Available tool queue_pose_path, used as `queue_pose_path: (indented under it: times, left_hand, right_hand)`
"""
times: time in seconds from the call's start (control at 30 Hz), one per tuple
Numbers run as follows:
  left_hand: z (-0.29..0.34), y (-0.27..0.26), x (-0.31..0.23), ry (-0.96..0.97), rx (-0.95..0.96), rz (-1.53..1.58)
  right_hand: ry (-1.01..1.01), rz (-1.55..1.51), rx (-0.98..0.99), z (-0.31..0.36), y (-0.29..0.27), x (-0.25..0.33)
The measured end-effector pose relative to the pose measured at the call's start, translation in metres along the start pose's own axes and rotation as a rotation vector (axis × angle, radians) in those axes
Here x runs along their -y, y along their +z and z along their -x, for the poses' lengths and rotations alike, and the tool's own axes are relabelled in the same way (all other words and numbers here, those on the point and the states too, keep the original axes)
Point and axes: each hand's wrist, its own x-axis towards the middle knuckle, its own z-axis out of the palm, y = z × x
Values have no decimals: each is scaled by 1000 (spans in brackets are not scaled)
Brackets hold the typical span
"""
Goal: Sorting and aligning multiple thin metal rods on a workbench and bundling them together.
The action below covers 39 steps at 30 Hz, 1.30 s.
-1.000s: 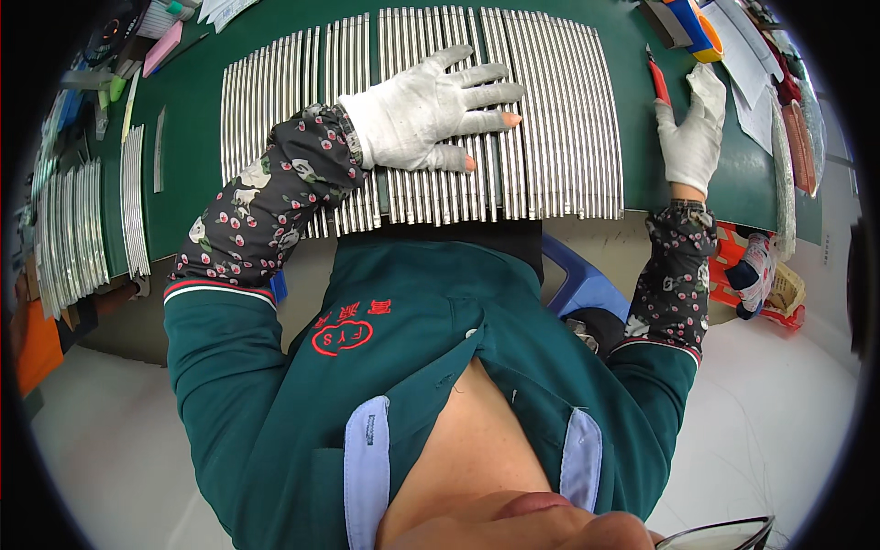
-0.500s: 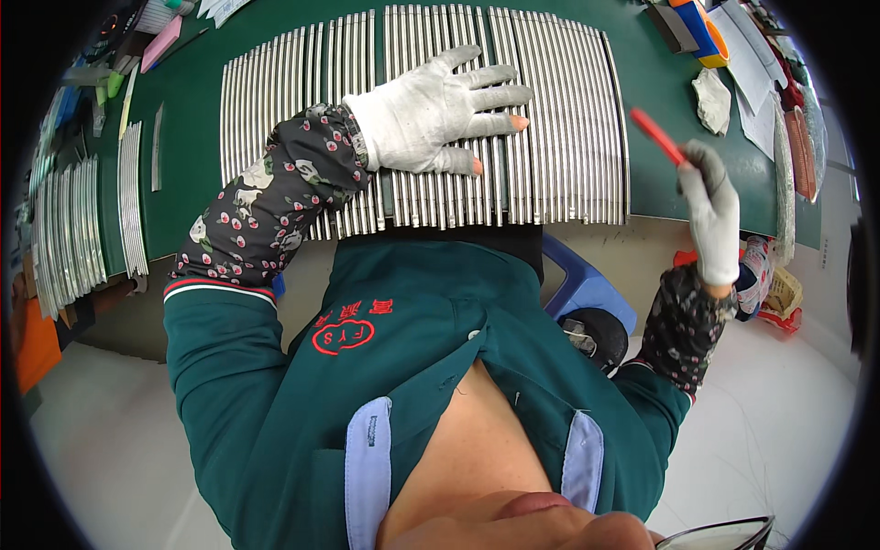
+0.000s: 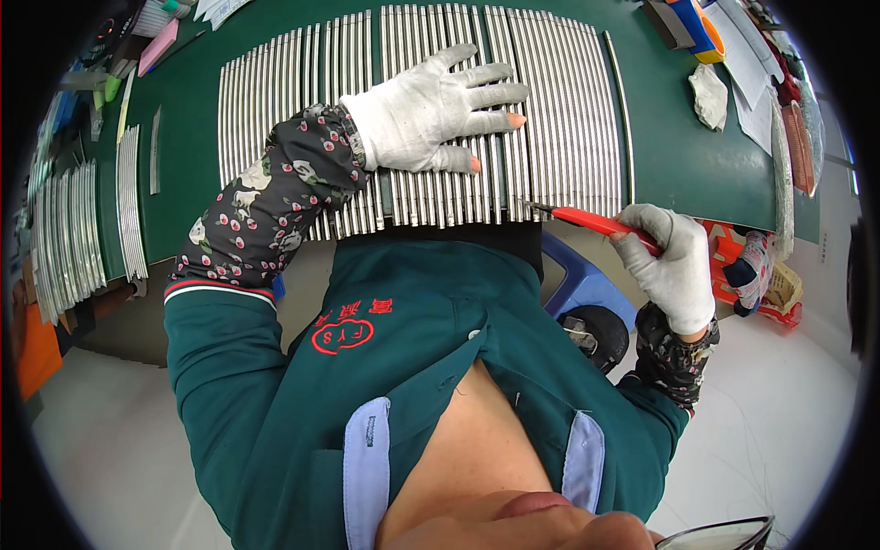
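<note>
Red embroidered lettering [image 3: 343,336], part of it inside a cloud-like outline, marks the chest of the green shirt [image 3: 266,403]. The papers [image 3: 738,55] at the bench's far right are too small to read. On the green bench [image 3: 678,170], metal rods [image 3: 564,110] lie side by side in a broad row, with a single rod [image 3: 621,119] just apart at its right end. The gloved left hand [image 3: 435,115] rests flat across the row, fingers spread. The gloved right hand [image 3: 671,266], near the front edge, grips a red-handled tool [image 3: 591,222], its tip over the rods' near ends; contact cannot be told.
</note>
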Motion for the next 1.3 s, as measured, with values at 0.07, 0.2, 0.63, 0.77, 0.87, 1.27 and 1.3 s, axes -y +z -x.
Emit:
queue_pose_path:
  times: [0.07, 0.2, 0.63, 0.77, 0.87, 1.27, 1.3]
  left_hand:
    - [0, 0, 0, -1, -4, 0]
    - [0, 0, -1, -5, -1, -2]
    - [-3, 2, 3, 22, -24, 5]
    - [-2, 3, 1, 22, -44, 10]
    - [-2, 1, 0, 19, -46, 11]
    - [-6, -3, -3, 2, 1, 7]
    - [-6, -3, -3, 1, 9, 9]
  right_hand:
    - [-15, 24, -6, -1, 2, -1]
    - [-13, 46, -3, -3, 2, -1]
    - [-1, -60, -48, 3, -5, -10]
    - [-61, -1, -6, 2, -2, -9]
    - [4, -60, 19, 1, 0, -9]
    - [-95, 1, 21, -9, 0, -33]
    - [-157, 47, 13, -11, 0, -36]
